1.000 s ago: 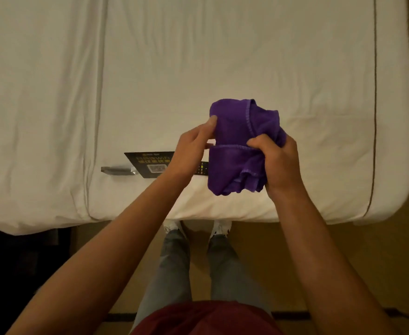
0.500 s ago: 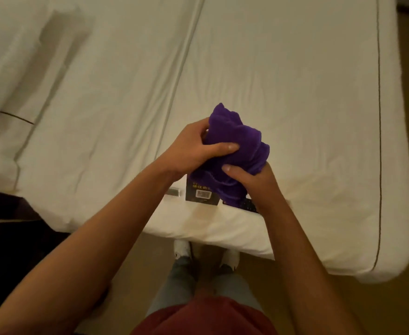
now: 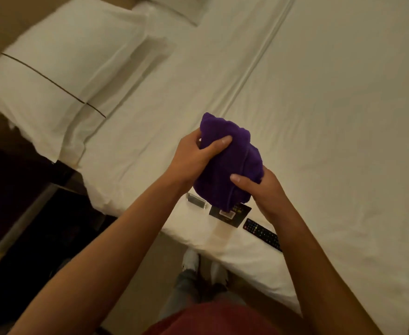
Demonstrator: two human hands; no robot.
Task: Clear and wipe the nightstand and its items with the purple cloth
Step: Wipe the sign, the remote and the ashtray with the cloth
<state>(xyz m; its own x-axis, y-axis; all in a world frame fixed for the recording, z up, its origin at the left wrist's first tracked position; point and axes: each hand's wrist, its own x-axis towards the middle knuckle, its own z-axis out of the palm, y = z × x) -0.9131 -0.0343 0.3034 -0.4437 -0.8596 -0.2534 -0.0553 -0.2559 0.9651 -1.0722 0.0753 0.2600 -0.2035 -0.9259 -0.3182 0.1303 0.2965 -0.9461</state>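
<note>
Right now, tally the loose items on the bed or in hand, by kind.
Purple cloth, held by left hand and right hand: 1
Remote control: 1
Black card: 1
Clear block: 1
Pillow: 1
Total: 5

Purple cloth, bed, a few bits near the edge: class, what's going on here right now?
A person stands at the side of a bed and holds a bunched purple cloth above it. The left hand grips its upper part and the right hand grips its lower edge. On the sheet below lie a black card, a remote control and a small clear block. None of them is being touched. A pillow sits at the head of the bed.
</note>
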